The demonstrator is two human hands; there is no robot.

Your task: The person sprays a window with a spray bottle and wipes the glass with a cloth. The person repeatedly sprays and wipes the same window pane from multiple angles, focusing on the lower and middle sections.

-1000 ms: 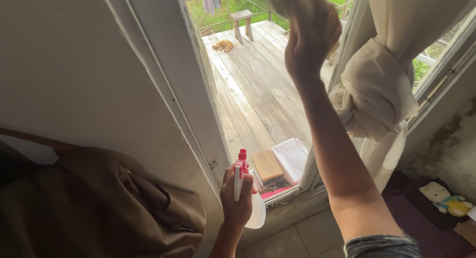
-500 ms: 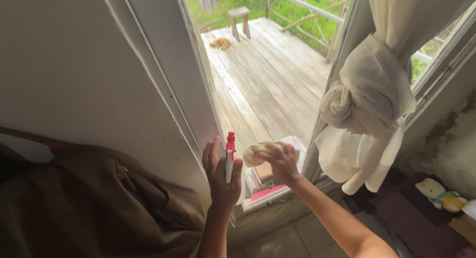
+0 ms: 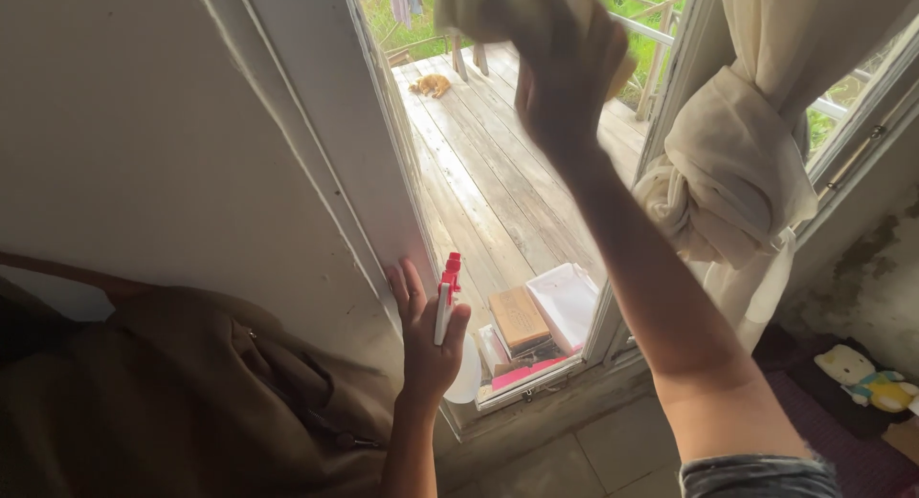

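Two hands, one spray bottle (image 3: pixel 446 297), one cloth (image 3: pixel 493 8), one knotted curtain (image 3: pixel 732 173), one orange cat (image 3: pixel 432 85), one soft toy (image 3: pixel 866 376), one brown bag (image 3: pixel 201 393).

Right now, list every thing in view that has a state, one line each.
left hand: gripping the spray bottle, fingertips on the window frame
spray bottle: upright, held, red nozzle on top
right hand: raised, clutching the cloth
cloth: bunched, pressed high on the glass
curtain: tied in a knot, hanging
cat: lying on the deck
soft toy: lying on the floor
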